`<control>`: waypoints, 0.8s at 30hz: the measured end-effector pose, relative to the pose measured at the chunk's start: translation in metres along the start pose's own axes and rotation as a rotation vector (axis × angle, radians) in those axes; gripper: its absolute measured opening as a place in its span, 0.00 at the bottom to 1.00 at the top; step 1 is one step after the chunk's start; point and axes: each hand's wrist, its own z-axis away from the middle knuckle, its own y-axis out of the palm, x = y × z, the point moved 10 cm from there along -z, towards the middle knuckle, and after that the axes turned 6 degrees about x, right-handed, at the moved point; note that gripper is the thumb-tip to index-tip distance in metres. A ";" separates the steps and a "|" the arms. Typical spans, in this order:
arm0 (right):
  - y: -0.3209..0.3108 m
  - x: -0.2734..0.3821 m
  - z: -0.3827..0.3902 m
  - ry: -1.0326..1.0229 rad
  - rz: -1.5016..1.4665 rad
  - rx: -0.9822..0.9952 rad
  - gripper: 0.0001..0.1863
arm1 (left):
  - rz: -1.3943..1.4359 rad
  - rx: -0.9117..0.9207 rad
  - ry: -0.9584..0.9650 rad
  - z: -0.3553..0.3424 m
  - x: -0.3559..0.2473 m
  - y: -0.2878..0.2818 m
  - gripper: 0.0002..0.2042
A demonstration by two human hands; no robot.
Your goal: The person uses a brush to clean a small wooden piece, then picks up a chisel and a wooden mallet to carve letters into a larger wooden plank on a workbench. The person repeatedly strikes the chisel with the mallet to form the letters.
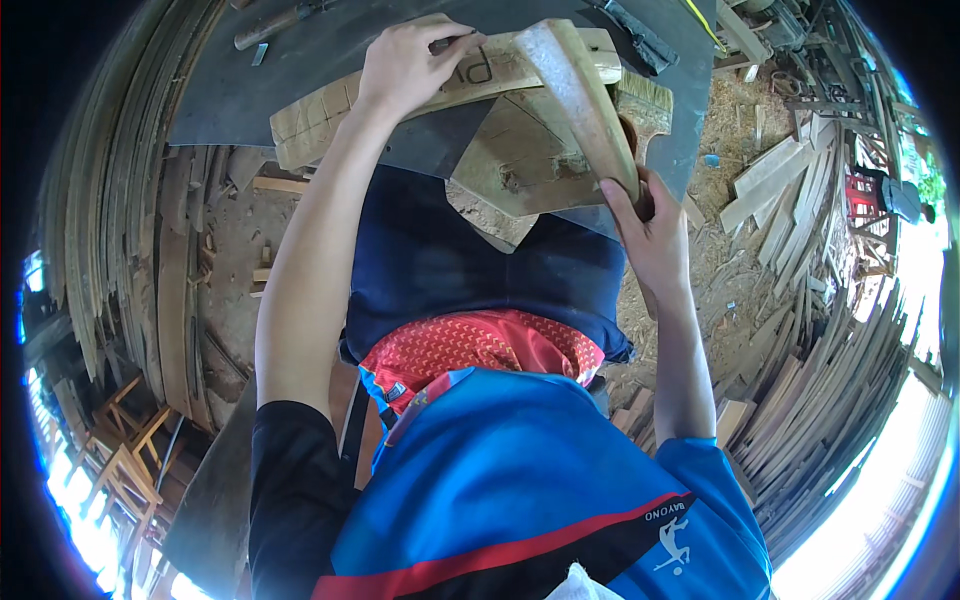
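Note:
My right hand [652, 232] is closed round the near end of a smooth, thick wooden bar [580, 95] with a pale, worn face. The bar slants up and to the left, over the right part of a long curved wooden piece [330, 112]. My left hand [412, 65] is at the far edge of that piece, thumb and fingers pinched together. Something small and dark shows at the fingertips, too little to name. Dark marks stand on the wood beside them. Under and nearer than the curved piece lies a broad, cracked wooden block [525, 150].
A dark sheet-topped table [225, 100] bears the wood. At its far side lie a handled tool [270, 27] and a dark tool [640, 38]. A bristled brush [645, 100] is right of the bar. Stacked planks [115, 200] stand left; loose boards [780, 170] lie right.

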 end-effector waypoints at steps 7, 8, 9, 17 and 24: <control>0.006 0.002 0.001 -0.030 0.027 0.045 0.25 | -0.102 0.029 0.011 0.001 -0.006 0.002 0.12; 0.006 0.002 0.001 -0.024 0.030 0.047 0.25 | -0.111 0.025 0.020 0.001 -0.008 0.001 0.12; 0.006 0.002 0.000 -0.018 0.032 0.052 0.26 | -0.121 0.029 0.026 0.001 -0.009 0.001 0.12; 0.003 0.016 -0.005 -0.077 0.048 0.032 0.26 | -0.106 0.030 -0.005 0.001 -0.004 0.004 0.12; -0.001 0.027 -0.008 -0.137 0.000 -0.003 0.24 | -0.113 0.043 -0.006 0.001 -0.016 0.000 0.13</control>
